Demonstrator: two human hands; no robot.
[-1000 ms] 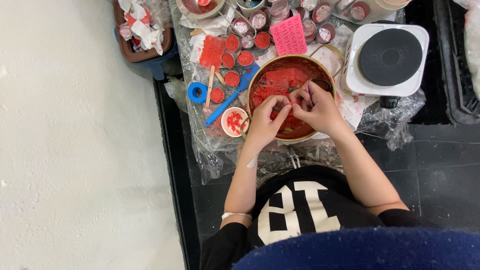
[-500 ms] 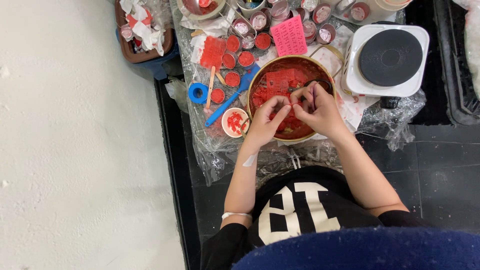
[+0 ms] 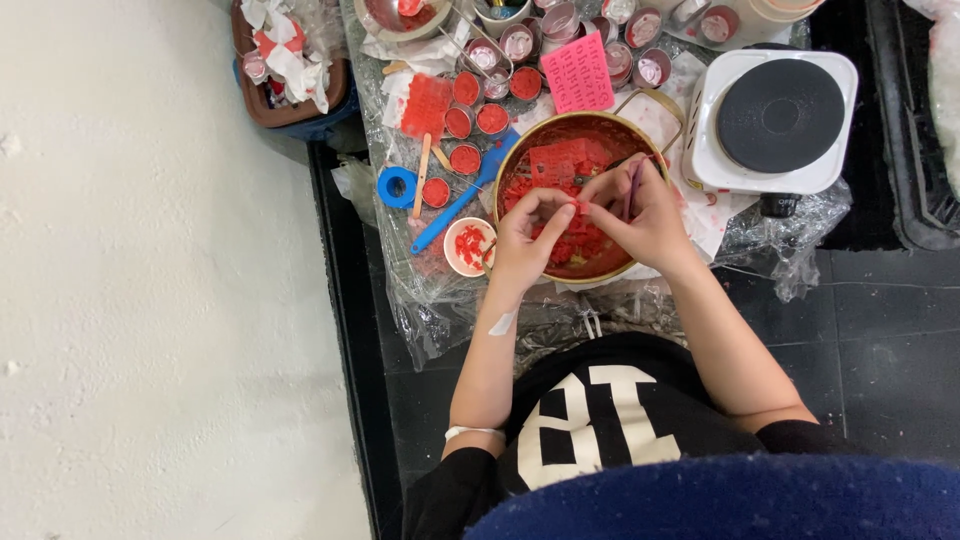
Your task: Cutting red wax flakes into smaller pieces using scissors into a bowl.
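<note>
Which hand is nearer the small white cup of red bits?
Left. The left hand sits just right of the small white cup; the right hand is farther right, over the bowl.

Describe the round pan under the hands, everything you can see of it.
The round pan looks like brass-coloured metal, with a thin wire handle arching at its upper right edge. It sits upright on the plastic-covered table, beside the white hotplate. Inside lie red pieces and a red gridded sheet. The left hand and right hand meet above it, pinching a small red bit.
</note>
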